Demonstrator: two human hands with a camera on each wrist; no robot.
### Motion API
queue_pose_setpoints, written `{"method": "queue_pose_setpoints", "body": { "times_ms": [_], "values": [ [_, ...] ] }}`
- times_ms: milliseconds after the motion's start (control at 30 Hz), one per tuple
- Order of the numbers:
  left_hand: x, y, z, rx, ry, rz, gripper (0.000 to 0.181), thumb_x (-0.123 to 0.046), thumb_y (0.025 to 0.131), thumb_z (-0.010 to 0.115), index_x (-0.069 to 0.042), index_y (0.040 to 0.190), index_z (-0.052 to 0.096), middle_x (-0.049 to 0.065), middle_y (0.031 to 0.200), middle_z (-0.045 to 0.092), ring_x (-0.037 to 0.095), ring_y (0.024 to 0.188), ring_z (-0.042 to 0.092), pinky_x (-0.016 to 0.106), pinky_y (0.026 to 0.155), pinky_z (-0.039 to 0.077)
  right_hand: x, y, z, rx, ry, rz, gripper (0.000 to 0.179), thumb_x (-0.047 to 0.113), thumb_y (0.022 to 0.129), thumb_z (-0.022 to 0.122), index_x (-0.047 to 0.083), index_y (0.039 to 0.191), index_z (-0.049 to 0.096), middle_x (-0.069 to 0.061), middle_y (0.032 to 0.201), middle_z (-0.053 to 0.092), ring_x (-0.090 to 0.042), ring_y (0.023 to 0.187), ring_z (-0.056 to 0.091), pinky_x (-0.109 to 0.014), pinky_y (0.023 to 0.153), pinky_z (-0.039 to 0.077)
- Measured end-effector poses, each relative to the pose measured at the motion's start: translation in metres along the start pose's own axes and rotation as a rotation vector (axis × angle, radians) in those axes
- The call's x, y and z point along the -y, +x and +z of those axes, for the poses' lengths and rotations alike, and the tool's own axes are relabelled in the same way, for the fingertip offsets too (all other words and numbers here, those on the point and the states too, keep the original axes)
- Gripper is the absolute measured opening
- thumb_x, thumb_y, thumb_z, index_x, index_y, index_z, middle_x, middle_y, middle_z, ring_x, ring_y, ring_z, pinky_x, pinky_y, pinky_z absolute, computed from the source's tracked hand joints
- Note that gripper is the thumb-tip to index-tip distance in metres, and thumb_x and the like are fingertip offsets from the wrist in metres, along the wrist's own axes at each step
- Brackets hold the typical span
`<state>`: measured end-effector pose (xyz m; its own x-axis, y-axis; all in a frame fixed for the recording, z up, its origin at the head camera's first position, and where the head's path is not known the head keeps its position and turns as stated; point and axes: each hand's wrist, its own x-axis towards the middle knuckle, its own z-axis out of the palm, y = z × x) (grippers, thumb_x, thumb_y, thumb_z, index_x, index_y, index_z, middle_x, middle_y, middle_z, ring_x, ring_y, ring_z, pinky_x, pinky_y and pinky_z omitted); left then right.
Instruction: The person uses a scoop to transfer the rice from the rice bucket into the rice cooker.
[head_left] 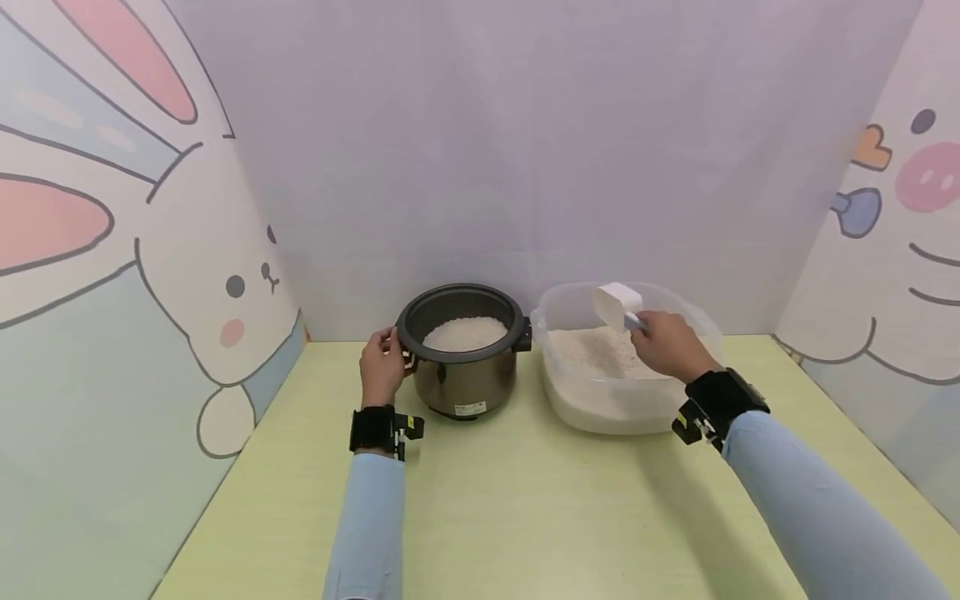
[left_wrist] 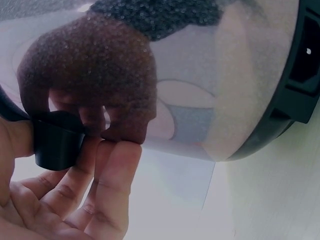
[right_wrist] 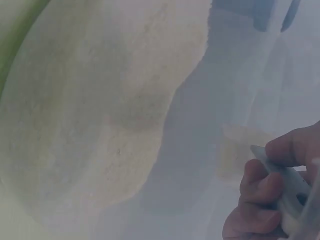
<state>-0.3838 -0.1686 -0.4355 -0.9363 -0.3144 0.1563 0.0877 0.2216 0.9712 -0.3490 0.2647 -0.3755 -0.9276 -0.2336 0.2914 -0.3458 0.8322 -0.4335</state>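
At the rice cooker [head_left: 468,383], my left hand [head_left: 382,367] holds the small black side handle [left_wrist: 59,145], thumb on one side and fingers on the other. White rice [head_left: 465,334] lies inside its dark, lidless pot. My right hand [head_left: 671,343] grips a white scoop [head_left: 617,305] by its light blue handle [right_wrist: 287,182]. The scoop is raised over a clear plastic tub [head_left: 708,329] to the right of the cooker. Rice [head_left: 592,350] fills the tub's lower part, its surface uneven.
Both vessels stand on a pale green table [head_left: 480,517] near the plain back wall [head_left: 480,150]. Cartoon-printed panels rise at the left [head_left: 187,317] and right [head_left: 892,275]. A label [head_left: 471,409] is stuck low on the cooker's front.
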Motion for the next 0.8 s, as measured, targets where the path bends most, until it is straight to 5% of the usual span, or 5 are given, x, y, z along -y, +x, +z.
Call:
{"method": "queue_pose_setpoints", "body": {
  "times_ms": [400,800],
  "values": [
    [-0.002,-0.001,0.004,0.02,-0.003,0.042,0.041,-0.031,0.11,0.049,-0.002,0.137,0.058,0.021,0.115,0.064,0.032,0.09,0.068,0.034,0.073,0.065,-0.009,0.0,-0.017,0.213,-0.309,0.092,0.011,-0.003,0.095,0.055,-0.006,0.088,0.062,-0.015,0.072,0.059,-0.028,0.06,0.055,-0.041,0.055,0.045],
    [-0.002,-0.001,0.004,0.021,-0.001,0.037,0.041,-0.031,0.11,0.049,-0.002,0.138,0.057,0.021,0.115,0.064,0.033,0.091,0.068,0.036,0.073,0.065,0.002,-0.006,-0.023,0.383,-0.441,0.171,0.024,-0.006,0.098,0.049,0.003,0.077,0.057,-0.007,0.064,0.048,-0.021,0.057,0.039,-0.033,0.051,0.032]
  ]
}}
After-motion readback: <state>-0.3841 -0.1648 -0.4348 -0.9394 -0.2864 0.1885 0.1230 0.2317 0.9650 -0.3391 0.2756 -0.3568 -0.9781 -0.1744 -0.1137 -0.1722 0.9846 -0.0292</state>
